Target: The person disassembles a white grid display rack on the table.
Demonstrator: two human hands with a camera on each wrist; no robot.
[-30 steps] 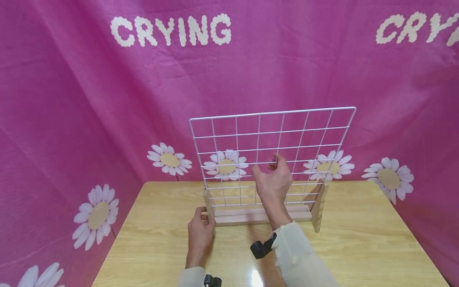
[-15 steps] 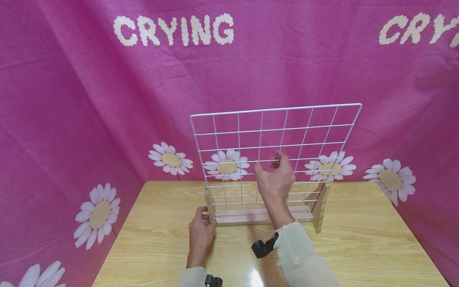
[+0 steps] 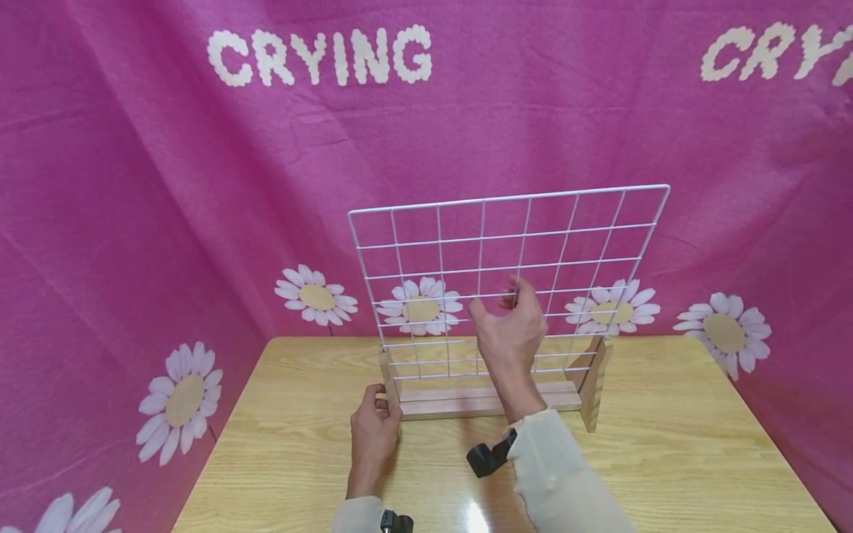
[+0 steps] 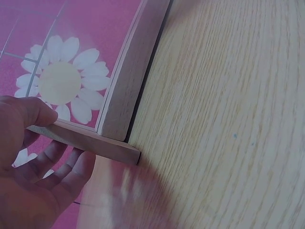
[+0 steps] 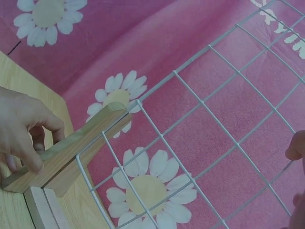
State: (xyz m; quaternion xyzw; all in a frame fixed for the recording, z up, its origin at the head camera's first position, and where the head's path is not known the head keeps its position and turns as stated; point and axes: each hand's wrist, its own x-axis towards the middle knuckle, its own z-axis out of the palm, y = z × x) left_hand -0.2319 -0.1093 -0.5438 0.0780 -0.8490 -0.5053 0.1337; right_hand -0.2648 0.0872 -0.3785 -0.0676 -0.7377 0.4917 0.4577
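Note:
A white wire grid panel (image 3: 509, 198) stands nearly upright over a wooden stand (image 3: 453, 407), which has a grooved bottom rail and two side pieces. My right hand (image 3: 512, 333) grips the panel near its middle, thumb on the near side; its fingertips are partly hidden by wires. In the head view the panel's lower edge shows above the rail, with its right end slightly higher. My left hand (image 3: 372, 437) pinches the stand's left side piece (image 4: 95, 143) between thumb and fingers. The right wrist view shows the panel's lower left corner beside that side piece (image 5: 81, 138).
The stand rests on a light wood-grain table (image 3: 293, 459). Behind and to the sides hangs a magenta cloth (image 3: 533, 111) printed with daisies and white letters. The stand's right side piece (image 3: 593, 385) rises from the table, untouched by either hand.
The wire grid panel has risen slightly in my right hand, more at its right end. My left hand stays on the stand's left side piece.

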